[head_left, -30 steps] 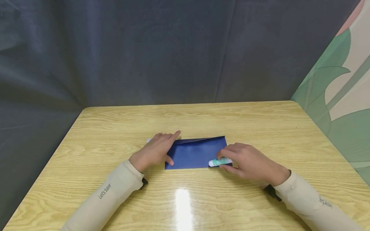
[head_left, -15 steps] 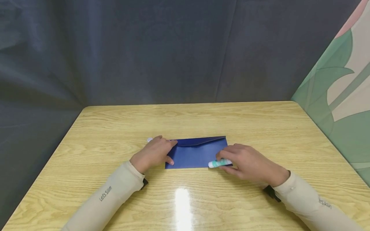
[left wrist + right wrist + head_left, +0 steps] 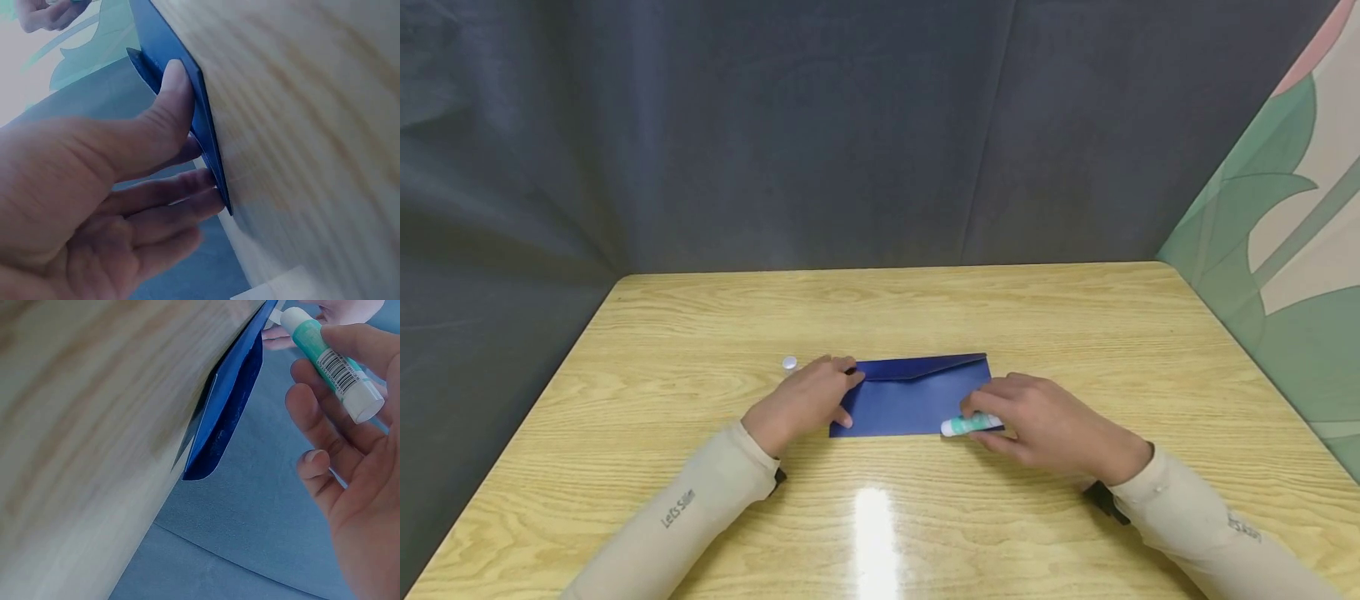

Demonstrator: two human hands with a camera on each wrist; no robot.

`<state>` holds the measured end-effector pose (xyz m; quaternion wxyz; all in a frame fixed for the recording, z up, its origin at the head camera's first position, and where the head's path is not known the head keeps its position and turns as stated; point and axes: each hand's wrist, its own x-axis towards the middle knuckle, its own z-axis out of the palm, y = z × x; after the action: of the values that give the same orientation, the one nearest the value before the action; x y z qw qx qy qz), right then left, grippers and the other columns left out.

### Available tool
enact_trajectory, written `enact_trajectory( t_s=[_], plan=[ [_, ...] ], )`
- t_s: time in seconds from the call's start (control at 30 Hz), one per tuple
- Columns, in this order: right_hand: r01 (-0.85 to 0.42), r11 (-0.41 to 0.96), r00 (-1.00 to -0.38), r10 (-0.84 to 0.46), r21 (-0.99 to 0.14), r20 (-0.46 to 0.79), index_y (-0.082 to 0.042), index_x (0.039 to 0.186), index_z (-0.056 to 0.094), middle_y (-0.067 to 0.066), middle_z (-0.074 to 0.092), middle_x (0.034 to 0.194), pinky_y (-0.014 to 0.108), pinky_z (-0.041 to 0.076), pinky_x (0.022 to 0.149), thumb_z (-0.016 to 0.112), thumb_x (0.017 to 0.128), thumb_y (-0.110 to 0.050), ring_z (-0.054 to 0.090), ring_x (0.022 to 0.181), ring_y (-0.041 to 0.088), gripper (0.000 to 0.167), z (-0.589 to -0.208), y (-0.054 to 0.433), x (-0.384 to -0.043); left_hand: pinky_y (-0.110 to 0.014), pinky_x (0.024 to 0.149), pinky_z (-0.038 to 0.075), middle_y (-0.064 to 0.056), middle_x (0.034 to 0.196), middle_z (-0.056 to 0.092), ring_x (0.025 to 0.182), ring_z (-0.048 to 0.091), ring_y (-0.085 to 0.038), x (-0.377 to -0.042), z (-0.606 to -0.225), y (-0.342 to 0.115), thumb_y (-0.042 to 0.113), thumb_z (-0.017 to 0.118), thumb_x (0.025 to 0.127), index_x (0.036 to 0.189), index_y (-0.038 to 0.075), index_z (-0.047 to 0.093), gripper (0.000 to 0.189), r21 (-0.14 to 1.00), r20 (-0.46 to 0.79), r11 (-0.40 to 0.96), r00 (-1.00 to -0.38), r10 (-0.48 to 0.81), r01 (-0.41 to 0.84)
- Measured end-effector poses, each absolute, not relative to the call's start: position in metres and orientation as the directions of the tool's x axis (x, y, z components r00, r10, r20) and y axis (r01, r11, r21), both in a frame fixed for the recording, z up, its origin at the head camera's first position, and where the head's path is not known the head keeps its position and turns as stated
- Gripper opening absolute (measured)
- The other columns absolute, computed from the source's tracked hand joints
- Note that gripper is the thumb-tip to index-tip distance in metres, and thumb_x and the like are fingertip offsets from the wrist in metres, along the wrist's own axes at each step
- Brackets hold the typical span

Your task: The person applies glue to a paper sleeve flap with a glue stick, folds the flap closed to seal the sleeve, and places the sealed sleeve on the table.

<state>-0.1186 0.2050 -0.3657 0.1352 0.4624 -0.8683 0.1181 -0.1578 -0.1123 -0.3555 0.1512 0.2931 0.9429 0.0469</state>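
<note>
A dark blue envelope (image 3: pixel 895 408) lies flat on the table, its flap (image 3: pixel 917 367) folded down along the far edge but slightly raised at the right end. My left hand (image 3: pixel 808 396) rests on the envelope's left end, thumb on its front and fingers near the flap's left corner. In the left wrist view the thumb (image 3: pixel 175 87) presses the blue paper. My right hand (image 3: pixel 1045 421) holds a teal and white glue stick (image 3: pixel 972 424) over the lower right corner between thumb and fingers. The right wrist view shows a barcode on the glue stick (image 3: pixel 337 369).
A small white round piece (image 3: pixel 789 363), like a cap, stands just beyond my left hand. The wood-grain table (image 3: pixel 700 333) meets a dark curtain (image 3: pixel 812 142) at the back. A wall with green leaf shapes (image 3: pixel 1300 292) borders the right.
The flap has come down flatter onto the envelope. My left fingers have lowered and drawn back slightly from its far edge, uncovering more of the white piece. The right hand has stayed put.
</note>
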Motion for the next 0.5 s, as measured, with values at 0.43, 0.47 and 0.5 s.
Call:
enact_trajectory(
  t_s=[0.43, 0.47, 0.5],
  plan=[
    [-0.84, 0.538, -0.528, -0.778, -0.072, 0.342, -0.024, 0.104, 0.064, -0.015, 0.065, 0.094, 0.021, 0.048, 0.066, 0.081, 0.082, -0.025, 0.049, 0.075, 0.0, 0.027, -0.364, 0.202, -0.117, -0.039, 0.114, 0.041, -0.008, 0.156, 0.039, 0.142, 0.042, -0.03, -0.162, -0.352, -0.106, 0.034, 0.073, 0.088, 0.153, 0.014, 0.04, 0.076, 0.019, -0.279, 0.747, -0.715, 0.642, 0.664],
    [-0.838, 0.54, -0.53, -0.777, -0.072, 0.339, -0.024, 0.104, 0.064, -0.015, 0.065, 0.094, 0.021, 0.048, 0.066, 0.081, 0.082, -0.025, 0.049, 0.074, 0.0, 0.027, -0.364, 0.202, -0.117, -0.039, 0.113, 0.042, -0.009, 0.156, 0.039, 0.14, 0.044, -0.03, -0.162, -0.352, -0.103, 0.035, 0.073, 0.088, 0.154, 0.015, 0.039, 0.076, -0.018, -0.288, 0.74, -0.712, 0.64, 0.672],
    [-0.837, 0.542, -0.532, -0.776, -0.074, 0.338, -0.024, 0.104, 0.064, -0.015, 0.065, 0.094, 0.021, 0.048, 0.066, 0.08, 0.082, -0.025, 0.049, 0.074, 0.0, 0.027, -0.364, 0.203, -0.116, -0.039, 0.112, 0.043, -0.009, 0.156, 0.039, 0.139, 0.045, -0.03, -0.161, -0.351, -0.101, 0.035, 0.072, 0.089, 0.154, 0.015, 0.038, 0.076, -0.048, -0.295, 0.734, -0.712, 0.638, 0.677]
  ],
)
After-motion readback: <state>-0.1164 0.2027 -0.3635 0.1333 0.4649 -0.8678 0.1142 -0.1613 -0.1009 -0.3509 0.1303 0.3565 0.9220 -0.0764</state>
